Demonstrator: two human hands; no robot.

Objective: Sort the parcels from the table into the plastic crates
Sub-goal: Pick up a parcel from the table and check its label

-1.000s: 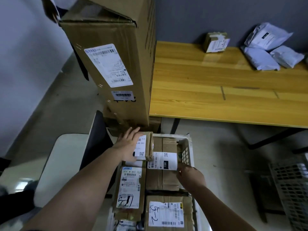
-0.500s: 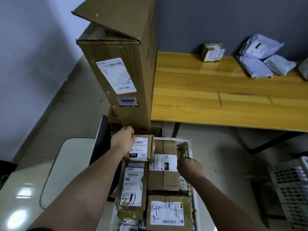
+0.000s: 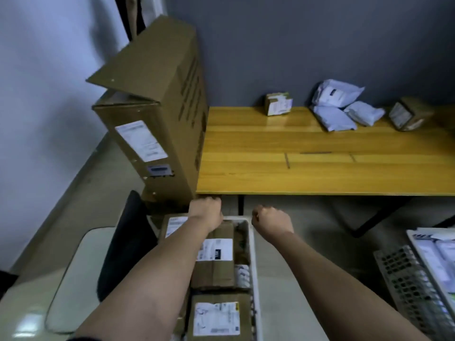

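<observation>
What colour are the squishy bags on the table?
Pale bluish-white bags, seen in the head view, at the table's far side.

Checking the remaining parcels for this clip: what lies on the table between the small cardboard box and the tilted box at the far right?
In the head view, three grey poly mailers lie between small cardboard box and tilted box.
</observation>
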